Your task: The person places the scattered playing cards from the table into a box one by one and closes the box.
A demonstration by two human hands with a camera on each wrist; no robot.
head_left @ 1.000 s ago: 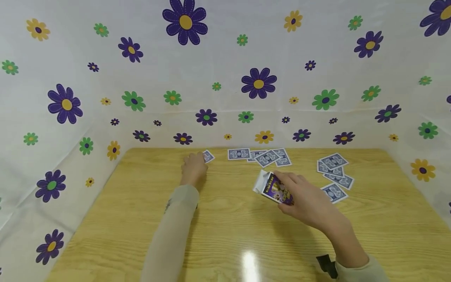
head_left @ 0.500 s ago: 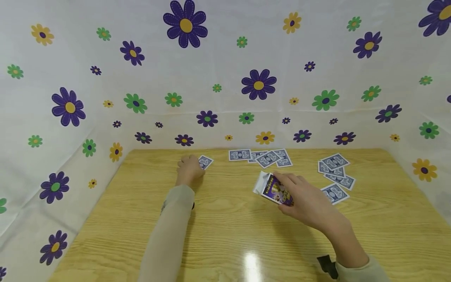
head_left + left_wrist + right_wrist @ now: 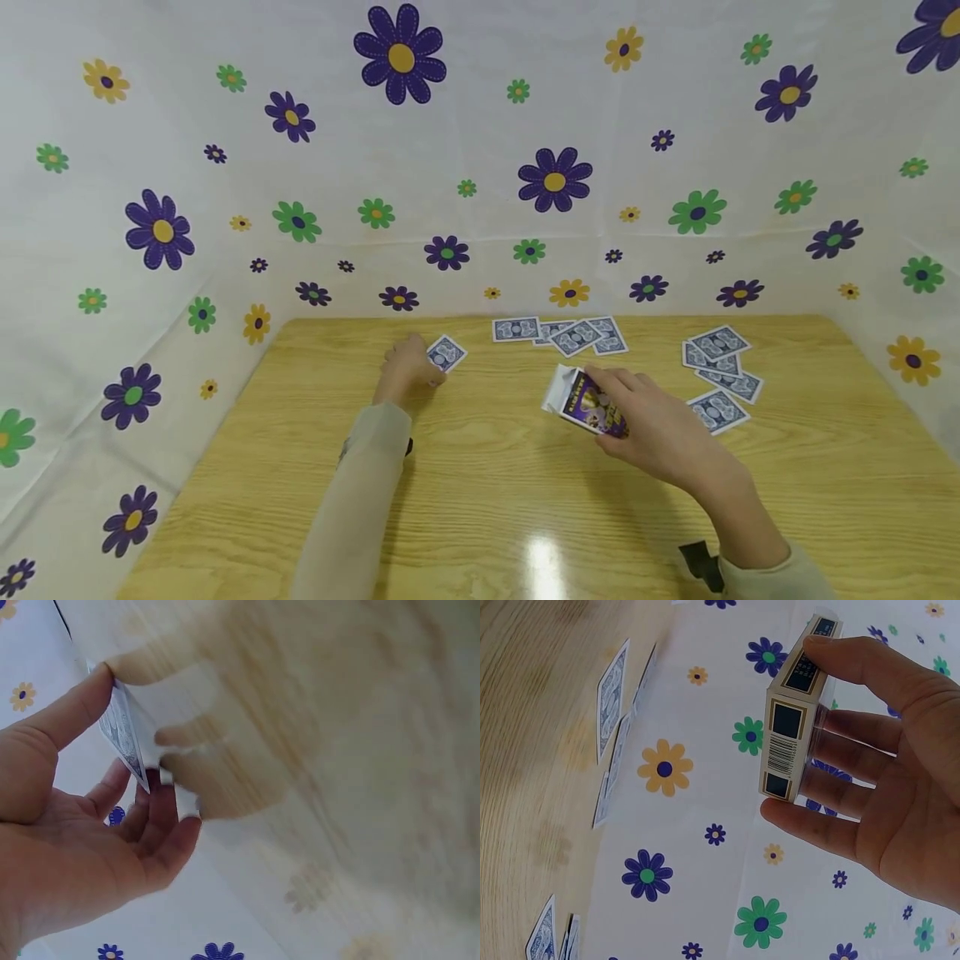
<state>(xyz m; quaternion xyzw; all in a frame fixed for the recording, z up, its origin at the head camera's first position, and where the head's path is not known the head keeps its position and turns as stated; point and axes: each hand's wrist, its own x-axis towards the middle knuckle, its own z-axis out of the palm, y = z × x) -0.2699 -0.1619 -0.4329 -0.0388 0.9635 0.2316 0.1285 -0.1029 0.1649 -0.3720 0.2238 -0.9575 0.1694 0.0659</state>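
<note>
Toward the back left of the tabletop (image 3: 465, 508), the left hand (image 3: 405, 367) pinches a playing card (image 3: 448, 353) — patterned back up — between thumb and curled fingers. Nearer the middle, the right hand (image 3: 660, 429) grips a tilted card box (image 3: 594, 403), flap (image 3: 557, 388) open; other cards (image 3: 575, 338) lie beyond.

The left hand (image 3: 408, 367) has drawn its card (image 3: 448, 354), now less covered, away from the flowered cloth (image 3: 420, 167).

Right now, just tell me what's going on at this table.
A person's right hand holds a card box above the table, while the left hand pinches one playing card. Other cards lie backs up: a middle group near the back edge and another group to the right.
</note>
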